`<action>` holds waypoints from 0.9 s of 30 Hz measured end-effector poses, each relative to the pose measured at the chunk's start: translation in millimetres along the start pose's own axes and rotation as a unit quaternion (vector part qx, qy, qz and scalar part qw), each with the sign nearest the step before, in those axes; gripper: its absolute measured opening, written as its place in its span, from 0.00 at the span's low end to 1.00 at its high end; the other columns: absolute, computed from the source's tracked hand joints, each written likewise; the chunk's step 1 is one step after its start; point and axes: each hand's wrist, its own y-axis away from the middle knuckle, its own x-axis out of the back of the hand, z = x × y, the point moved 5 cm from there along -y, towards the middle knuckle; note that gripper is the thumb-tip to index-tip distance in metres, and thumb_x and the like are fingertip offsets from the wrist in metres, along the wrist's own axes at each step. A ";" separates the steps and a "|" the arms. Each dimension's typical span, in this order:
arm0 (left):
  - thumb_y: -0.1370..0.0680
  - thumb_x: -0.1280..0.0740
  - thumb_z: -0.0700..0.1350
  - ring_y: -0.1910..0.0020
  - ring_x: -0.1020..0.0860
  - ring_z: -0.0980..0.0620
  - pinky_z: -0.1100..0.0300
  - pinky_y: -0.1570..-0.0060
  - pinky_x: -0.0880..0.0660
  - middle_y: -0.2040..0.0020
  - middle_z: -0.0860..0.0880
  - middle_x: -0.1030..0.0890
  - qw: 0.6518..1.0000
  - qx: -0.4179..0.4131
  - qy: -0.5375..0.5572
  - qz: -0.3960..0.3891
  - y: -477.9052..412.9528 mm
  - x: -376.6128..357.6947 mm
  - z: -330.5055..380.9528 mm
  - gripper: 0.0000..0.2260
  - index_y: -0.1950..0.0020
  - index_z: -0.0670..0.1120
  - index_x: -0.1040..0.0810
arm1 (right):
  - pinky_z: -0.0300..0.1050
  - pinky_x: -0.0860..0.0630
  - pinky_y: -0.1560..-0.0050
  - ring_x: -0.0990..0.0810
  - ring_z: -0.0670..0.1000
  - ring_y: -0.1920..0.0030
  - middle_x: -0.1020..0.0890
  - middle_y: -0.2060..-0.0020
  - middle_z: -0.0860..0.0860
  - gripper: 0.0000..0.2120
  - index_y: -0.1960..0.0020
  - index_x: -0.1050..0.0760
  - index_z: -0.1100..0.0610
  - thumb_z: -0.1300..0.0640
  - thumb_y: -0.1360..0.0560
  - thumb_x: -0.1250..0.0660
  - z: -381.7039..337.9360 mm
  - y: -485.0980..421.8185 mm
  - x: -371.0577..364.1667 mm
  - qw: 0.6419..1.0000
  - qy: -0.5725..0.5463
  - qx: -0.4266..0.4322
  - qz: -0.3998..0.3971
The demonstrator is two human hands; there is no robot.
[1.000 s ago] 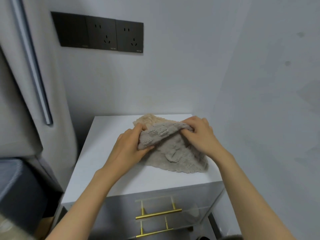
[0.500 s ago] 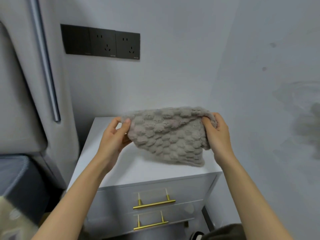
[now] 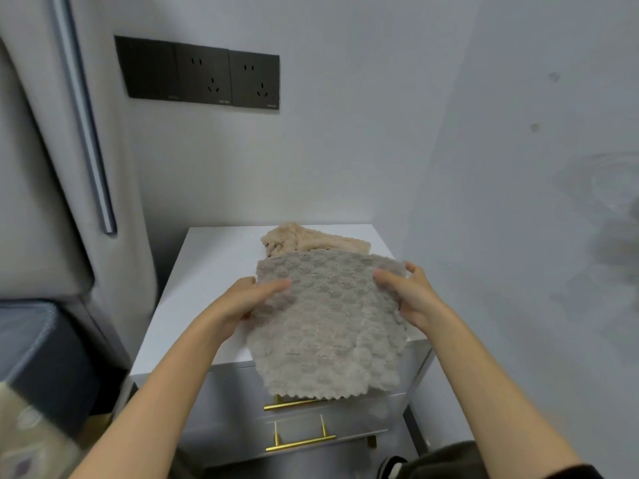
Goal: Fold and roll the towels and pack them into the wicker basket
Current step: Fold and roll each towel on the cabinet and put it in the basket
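Towel [image 3: 328,326], grey: bunched on desk [image 3: 207,271] 1 second ago, now lifted and hanging open over its front edge, left hand [image 3: 242,302] and right hand [image 3: 411,299] each pinching an upper corner; judged ready for folding.

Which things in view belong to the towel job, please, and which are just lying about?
For the job: grey towel, pinched by left hand and right hand; beige towel behind it. No basket in view.
Just there: white cabinet, wall sockets, gold drawer handles.
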 end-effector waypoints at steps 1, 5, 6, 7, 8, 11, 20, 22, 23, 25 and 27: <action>0.29 0.25 0.53 0.51 0.22 0.54 0.61 0.50 0.25 0.48 0.51 0.19 1.000 -0.006 -0.028 0.008 1.9 -1.4 -0.3 0.16 0.46 0.49 0.24 | 0.49 0.23 0.53 0.20 0.54 0.52 0.23 0.47 0.57 0.39 0.25 0.49 0.54 0.61 0.26 0.28 -0.8 1.8 3.1 0.997 0.075 0.018 0.004; 0.28 0.25 0.44 0.52 0.26 0.54 0.65 0.59 0.28 0.42 0.49 0.26 0.993 -0.033 -0.103 0.051 4.5 3.1 -4.8 0.30 0.31 0.44 0.36 | 0.45 0.23 0.55 0.22 0.53 0.56 0.26 0.58 0.51 0.42 0.24 0.56 0.54 0.58 0.26 0.30 -3.7 14.5 16.8 0.955 0.293 0.052 0.013; 0.27 0.27 0.43 0.51 0.27 0.53 0.65 0.58 0.29 0.40 0.49 0.26 0.991 -0.040 -0.116 0.048 3.6 4.5 -6.8 0.32 0.28 0.44 0.38 | 0.41 0.24 0.62 0.24 0.50 0.61 0.26 0.59 0.51 0.42 0.24 0.57 0.56 0.57 0.26 0.30 -1.1 16.6 19.5 0.952 0.305 0.028 -0.002; 0.26 0.28 0.43 0.50 0.27 0.52 0.66 0.58 0.29 0.38 0.47 0.26 0.991 -0.043 -0.120 0.043 5.4 5.1 -6.1 0.33 0.26 0.44 0.41 | 0.38 0.28 0.67 0.26 0.48 0.65 0.27 0.59 0.51 0.43 0.25 0.57 0.57 0.57 0.26 0.30 0.1 21.5 21.4 0.949 0.314 0.006 -0.017; 0.25 0.29 0.42 0.52 0.26 0.52 0.69 0.61 0.29 0.38 0.46 0.25 0.991 -0.053 -0.118 0.036 3.9 6.5 -6.3 0.34 0.24 0.46 0.42 | 0.36 0.29 0.69 0.27 0.48 0.65 0.27 0.60 0.51 0.42 0.25 0.57 0.57 0.58 0.26 0.30 2.1 22.3 23.8 0.948 0.317 -0.009 -0.028; 0.24 0.31 0.42 0.57 0.23 0.57 0.72 0.67 0.30 0.49 0.49 0.22 0.987 -0.095 -0.120 0.047 7.8 9.4 -1.9 0.30 0.25 0.53 0.40 | 0.39 0.25 0.61 0.24 0.50 0.61 0.23 0.57 0.55 0.37 0.27 0.51 0.56 0.63 0.26 0.30 0.2 25.0 28.8 0.959 0.283 0.016 -0.024; 0.27 0.28 0.39 0.60 0.20 0.56 0.73 0.62 0.25 0.55 0.52 0.17 0.954 -0.237 -0.029 0.180 23.1 45.0 19.4 0.10 0.49 0.52 0.18 | 0.37 0.23 0.46 0.19 0.45 0.56 0.17 0.56 0.53 0.12 0.42 0.20 0.56 0.64 0.24 0.33 -32.8 32.1 50.8 0.966 0.122 0.223 0.049; 0.27 0.27 0.40 0.59 0.19 0.58 0.72 0.61 0.24 0.56 0.53 0.17 0.942 -0.248 -0.062 0.215 26.9 51.3 21.9 0.12 0.45 0.49 0.18 | 0.30 0.24 0.52 0.20 0.40 0.60 0.16 0.57 0.54 0.12 0.44 0.19 0.54 0.65 0.25 0.32 -35.0 36.7 48.4 0.954 0.157 0.252 0.035; 0.28 0.26 0.41 0.58 0.20 0.57 0.72 0.61 0.25 0.56 0.52 0.17 0.934 -0.253 -0.091 0.236 28.6 54.6 22.1 0.13 0.44 0.48 0.18 | 0.28 0.25 0.54 0.20 0.38 0.62 0.16 0.58 0.54 0.11 0.46 0.19 0.53 0.64 0.26 0.31 -35.1 37.9 47.0 0.946 0.187 0.263 0.031; 0.28 0.26 0.43 0.58 0.20 0.59 0.74 0.60 0.28 0.57 0.52 0.17 0.916 -0.263 -0.143 0.266 31.6 58.4 21.8 0.11 0.46 0.47 0.17 | 0.27 0.28 0.56 0.21 0.36 0.63 0.15 0.59 0.49 0.09 0.48 0.17 0.53 0.63 0.26 0.31 -35.0 39.6 44.6 0.921 0.262 0.286 0.041; 0.27 0.27 0.43 0.58 0.22 0.61 0.76 0.60 0.29 0.57 0.53 0.18 0.903 -0.274 -0.166 0.284 33.5 60.8 23.4 0.04 0.53 0.46 0.17 | 0.25 0.29 0.58 0.21 0.35 0.60 0.17 0.59 0.43 0.06 0.53 0.17 0.53 0.60 0.24 0.32 -37.8 41.2 43.6 0.901 0.295 0.310 0.064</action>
